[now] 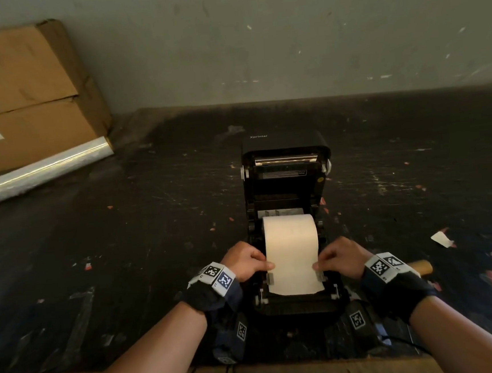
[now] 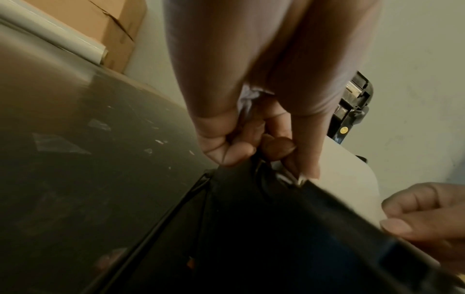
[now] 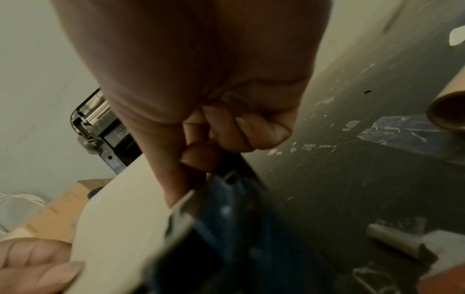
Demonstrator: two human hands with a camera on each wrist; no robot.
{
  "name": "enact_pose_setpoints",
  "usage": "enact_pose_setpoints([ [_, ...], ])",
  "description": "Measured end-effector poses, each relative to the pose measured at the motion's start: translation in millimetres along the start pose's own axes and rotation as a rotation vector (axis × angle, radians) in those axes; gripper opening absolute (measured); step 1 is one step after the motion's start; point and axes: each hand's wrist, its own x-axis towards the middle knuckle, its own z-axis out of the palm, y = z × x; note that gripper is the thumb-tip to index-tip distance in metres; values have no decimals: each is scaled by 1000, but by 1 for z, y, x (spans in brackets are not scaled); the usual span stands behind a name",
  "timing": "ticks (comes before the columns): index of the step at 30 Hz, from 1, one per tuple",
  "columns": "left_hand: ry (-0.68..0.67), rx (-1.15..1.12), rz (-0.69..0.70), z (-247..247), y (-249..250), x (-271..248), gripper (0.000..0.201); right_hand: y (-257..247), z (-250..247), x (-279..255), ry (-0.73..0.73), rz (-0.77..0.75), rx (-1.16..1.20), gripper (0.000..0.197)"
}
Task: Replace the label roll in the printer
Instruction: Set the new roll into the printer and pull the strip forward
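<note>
The black label printer (image 1: 296, 304) stands mid-table with its lid (image 1: 286, 165) swung up and open. A white label roll (image 1: 289, 230) sits in the bay, and its paper strip (image 1: 294, 274) runs forward over the front edge between two small grey guides. My left hand (image 1: 264, 264) pinches the strip's left edge with the thumb on top and the fingers curled. My right hand (image 1: 319, 265) pinches the right edge the same way. Seen from the wrists, the left thumb (image 2: 308, 169) and right thumb (image 3: 173, 191) lie on the paper (image 2: 352, 179) (image 3: 120, 208).
A cardboard box (image 1: 22, 87) and a roll of clear film (image 1: 38, 171) lie at the back left. A brown cardboard tube (image 1: 421, 266) lies just right of my right wrist, with a paper scrap (image 1: 442, 239) beyond. A wall closes off the back of the scratched dark tabletop (image 1: 124, 241).
</note>
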Motion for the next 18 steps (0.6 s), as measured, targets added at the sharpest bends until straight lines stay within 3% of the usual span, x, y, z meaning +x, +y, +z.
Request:
enact_pose_setpoints([
  [6, -18, 63, 24, 0, 3, -4, 28, 2, 2, -1, 71, 10, 47, 14],
  [11, -22, 16, 10, -1, 0, -6, 37, -2, 4, -11, 69, 12, -35, 20],
  [15, 177, 107, 72, -1, 5, -21, 37, -8, 0, -34, 230, -46, -122, 23],
  [18, 274, 139, 202, 2, 14, -35, 30, -11, 6, -49, 89, -176, -197, 25],
])
